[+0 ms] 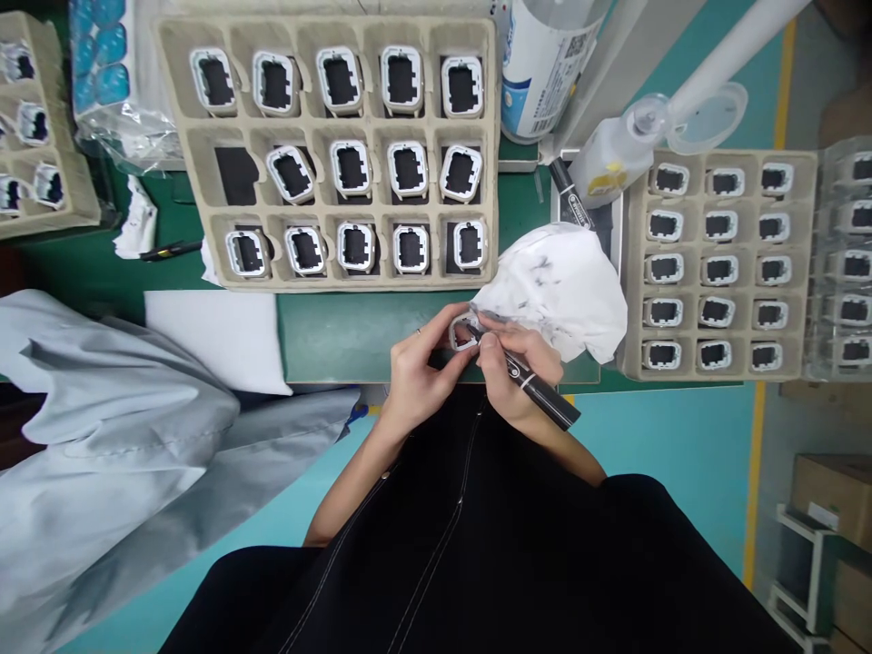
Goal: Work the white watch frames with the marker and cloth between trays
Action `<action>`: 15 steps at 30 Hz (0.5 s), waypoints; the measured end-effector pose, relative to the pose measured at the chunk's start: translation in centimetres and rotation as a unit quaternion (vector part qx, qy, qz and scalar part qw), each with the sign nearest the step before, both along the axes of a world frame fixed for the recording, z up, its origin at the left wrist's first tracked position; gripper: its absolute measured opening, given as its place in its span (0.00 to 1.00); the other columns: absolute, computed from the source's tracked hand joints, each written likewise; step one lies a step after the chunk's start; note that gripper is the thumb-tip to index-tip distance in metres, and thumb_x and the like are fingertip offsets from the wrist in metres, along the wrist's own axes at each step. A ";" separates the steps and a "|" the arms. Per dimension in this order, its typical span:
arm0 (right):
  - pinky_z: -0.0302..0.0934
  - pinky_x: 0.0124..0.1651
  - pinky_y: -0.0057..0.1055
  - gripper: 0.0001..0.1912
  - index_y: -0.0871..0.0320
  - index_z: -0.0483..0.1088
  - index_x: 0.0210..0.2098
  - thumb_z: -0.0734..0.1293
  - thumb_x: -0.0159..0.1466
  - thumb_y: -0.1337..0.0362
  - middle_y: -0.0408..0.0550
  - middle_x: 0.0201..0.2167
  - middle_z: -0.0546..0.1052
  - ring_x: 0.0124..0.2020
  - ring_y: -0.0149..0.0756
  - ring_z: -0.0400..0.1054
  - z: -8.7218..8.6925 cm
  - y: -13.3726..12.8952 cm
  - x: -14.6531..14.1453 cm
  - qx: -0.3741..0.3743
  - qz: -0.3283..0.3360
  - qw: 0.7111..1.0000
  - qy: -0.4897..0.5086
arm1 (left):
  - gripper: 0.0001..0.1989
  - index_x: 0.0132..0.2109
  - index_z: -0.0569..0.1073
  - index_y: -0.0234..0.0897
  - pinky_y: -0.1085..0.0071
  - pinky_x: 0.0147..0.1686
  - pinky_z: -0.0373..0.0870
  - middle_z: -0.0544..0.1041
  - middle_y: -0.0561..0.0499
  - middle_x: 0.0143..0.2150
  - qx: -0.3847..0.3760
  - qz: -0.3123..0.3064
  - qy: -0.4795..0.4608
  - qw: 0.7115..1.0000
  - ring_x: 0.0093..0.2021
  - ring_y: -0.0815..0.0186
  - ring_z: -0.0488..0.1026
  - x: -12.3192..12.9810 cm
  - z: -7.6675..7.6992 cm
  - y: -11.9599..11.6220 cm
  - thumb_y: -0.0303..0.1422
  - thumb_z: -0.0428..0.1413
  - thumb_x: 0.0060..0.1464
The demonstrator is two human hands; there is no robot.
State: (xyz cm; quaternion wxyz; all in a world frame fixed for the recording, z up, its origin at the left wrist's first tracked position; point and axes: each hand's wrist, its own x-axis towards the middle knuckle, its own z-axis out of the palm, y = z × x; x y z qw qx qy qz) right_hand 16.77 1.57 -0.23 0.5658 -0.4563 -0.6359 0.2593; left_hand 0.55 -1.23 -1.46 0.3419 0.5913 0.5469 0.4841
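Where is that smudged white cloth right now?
In the head view, the cloth lies right of centre on the green worktop, just beyond the right hand and left of the tan tray on the right.

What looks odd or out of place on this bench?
In the large tray, one white frame, in the middle row's second pocket from left, sits tilted, while most neighbours sit straighter. The crumpled white cloth beside the right hand has dark smudges, perhaps from the black marker that hand holds. Nothing looks spilled.
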 end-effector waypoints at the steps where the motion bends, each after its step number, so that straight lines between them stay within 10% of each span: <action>1: 0.92 0.52 0.44 0.07 0.47 0.77 0.43 0.73 0.81 0.63 0.39 0.35 0.91 0.49 0.48 0.95 -0.1 0.0 0.0 0.000 -0.007 1.000 -0.004 | 0.25 0.75 0.84 0.44 0.68 0.50 0.89 0.91 0.49 0.50 0.002 0.001 0.006 1.000 0.42 0.64 0.87 0.0 0.0 0.0 0.33 0.71 0.75; 15: 0.92 0.52 0.46 0.07 0.45 0.77 0.45 0.72 0.83 0.61 0.39 0.34 0.90 0.47 0.48 0.94 -0.2 0.1 -0.1 0.008 -0.019 1.000 -0.010 | 0.24 0.74 0.85 0.46 0.67 0.54 0.91 0.94 0.47 0.61 0.027 0.000 0.037 0.999 0.47 0.62 0.91 0.1 0.4 -0.1 0.32 0.71 0.76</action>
